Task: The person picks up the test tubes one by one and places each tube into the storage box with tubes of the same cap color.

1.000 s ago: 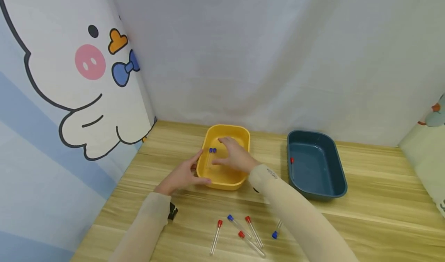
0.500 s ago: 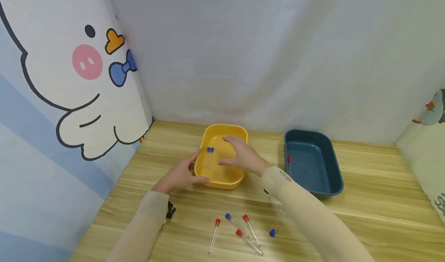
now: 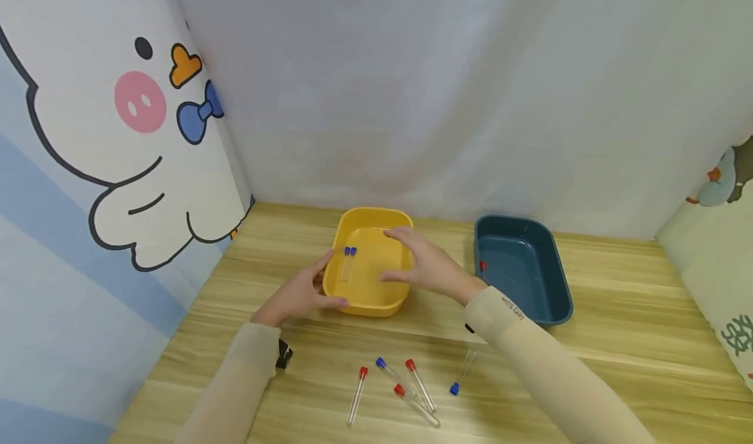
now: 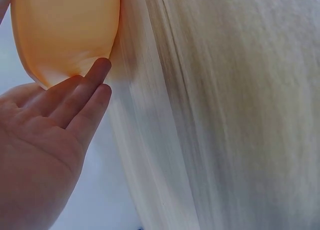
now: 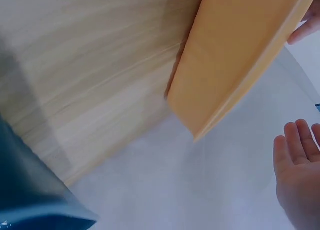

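Observation:
My left hand (image 3: 297,295) rests against the left side of a yellow plastic basin (image 3: 367,310), its fingers straight along the outer wall and the thumb at the near rim. In the left wrist view its fingertips touch the basin wall (image 4: 65,35). Two blue-capped test tubes (image 3: 348,264) lie side by side in the basin. My right hand (image 3: 432,267) hovers over the basin's right rim, fingers and thumb spread, holding nothing. In the right wrist view, the right hand (image 5: 302,175) appears apart from the basin's side wall (image 5: 235,55).
A dark teal basin (image 3: 565,293) stands to the right, with a red-capped tube (image 3: 482,265) inside, partly hidden by its wall. On the wooden table nearer me lie three red-capped tubes (image 3: 356,397) and two blue-capped ones (image 3: 462,373). A white curtain (image 3: 376,91) hangs behind.
My right hand has drawn back rightward from inside the yellow basin to its right rim, fingers staying spread. The left hand keeps its place at the basin. The head view has shifted slightly.

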`<state>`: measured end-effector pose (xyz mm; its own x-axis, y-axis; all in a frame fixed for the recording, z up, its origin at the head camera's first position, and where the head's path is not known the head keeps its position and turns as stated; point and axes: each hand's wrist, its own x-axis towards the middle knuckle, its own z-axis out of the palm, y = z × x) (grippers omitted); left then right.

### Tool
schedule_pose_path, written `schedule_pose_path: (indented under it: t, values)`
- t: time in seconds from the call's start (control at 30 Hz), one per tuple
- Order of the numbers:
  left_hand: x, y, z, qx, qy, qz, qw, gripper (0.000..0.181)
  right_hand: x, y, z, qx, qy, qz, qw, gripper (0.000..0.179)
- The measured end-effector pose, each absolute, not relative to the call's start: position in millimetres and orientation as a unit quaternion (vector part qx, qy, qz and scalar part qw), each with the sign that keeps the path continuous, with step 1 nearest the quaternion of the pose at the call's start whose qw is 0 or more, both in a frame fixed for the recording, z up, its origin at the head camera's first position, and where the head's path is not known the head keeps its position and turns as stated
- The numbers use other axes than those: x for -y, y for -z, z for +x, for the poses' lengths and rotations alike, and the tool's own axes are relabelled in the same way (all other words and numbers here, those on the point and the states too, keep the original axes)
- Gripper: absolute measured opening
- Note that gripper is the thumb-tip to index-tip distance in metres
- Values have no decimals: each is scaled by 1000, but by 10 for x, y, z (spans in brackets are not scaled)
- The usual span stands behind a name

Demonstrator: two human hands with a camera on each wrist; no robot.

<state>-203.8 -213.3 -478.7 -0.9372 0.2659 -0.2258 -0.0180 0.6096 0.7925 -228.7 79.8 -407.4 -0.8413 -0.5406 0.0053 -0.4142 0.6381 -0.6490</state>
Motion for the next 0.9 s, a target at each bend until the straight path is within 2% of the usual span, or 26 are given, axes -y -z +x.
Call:
schedule_pose_path:
  t: [0.4,0.9]
  values:
    - [2068,4830,-2082,-883,-440,54,152,122,-1139,4013,-2187,-879,312,-357,46,89]
    - [1974,4835,-2158,-883,-441,42,155,125,-1313,4022,-2067,-835,261,-483,43,86]
